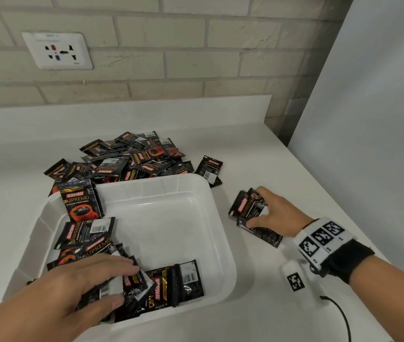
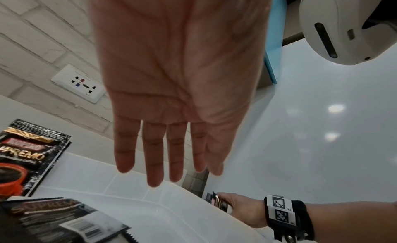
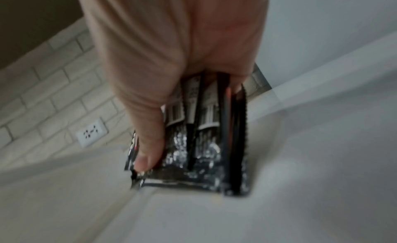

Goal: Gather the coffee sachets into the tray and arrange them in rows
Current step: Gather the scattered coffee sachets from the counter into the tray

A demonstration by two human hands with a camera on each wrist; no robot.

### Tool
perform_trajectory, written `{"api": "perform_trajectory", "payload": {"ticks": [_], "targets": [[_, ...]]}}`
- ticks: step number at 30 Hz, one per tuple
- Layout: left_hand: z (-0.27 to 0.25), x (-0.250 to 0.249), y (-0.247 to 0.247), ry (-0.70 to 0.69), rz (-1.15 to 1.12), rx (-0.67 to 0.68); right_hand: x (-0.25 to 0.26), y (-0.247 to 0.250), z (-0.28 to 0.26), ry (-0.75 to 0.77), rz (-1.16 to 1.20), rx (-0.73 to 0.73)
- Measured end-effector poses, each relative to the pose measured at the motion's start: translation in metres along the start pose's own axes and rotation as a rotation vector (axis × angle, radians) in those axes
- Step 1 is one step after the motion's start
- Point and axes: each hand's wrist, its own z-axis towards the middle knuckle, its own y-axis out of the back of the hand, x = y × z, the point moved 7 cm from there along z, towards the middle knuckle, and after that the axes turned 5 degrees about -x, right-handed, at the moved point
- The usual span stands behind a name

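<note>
The coffee sachets [image 1: 132,159] are of glossy black foil film with printed fronts and crinkled, shiny backs. The tray [image 1: 171,218] is smooth, half-clear white plastic. The countertop [image 1: 257,144] is smooth and white, slightly glossy. The wall [image 1: 196,58] has rough, matt pale bricks. The socket plate [image 1: 56,51] is smooth white plastic. The wrist strap [image 1: 348,260] is black cloth.
</note>
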Motion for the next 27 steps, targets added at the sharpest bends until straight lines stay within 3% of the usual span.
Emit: {"api": "perform_trajectory", "payload": {"ticks": [4,11,15,17,21,27], "targets": [[0.025,-0.027,0.021,0.027,-0.215,-0.115,0.023,0.028,-0.022,0.008,0.472,-0.237],[0.069,-0.067,0.02,0.053,-0.636,-0.164,0.088,0.025,-0.052,0.071,0.875,-0.115],[0.09,-0.083,0.01,0.116,-0.817,-0.096,0.119,0.004,-0.063,0.173,0.913,-0.008],[0.097,-0.081,0.01,0.125,-0.854,-0.135,0.131,-0.002,-0.066,0.234,0.845,-0.018],[0.094,-0.072,0.028,0.072,-0.787,-0.258,0.142,0.0,-0.066,0.304,0.723,-0.126],[0.085,-0.057,0.044,0.012,-0.582,-0.184,0.154,0.005,-0.055,0.312,0.793,-0.099]]}}
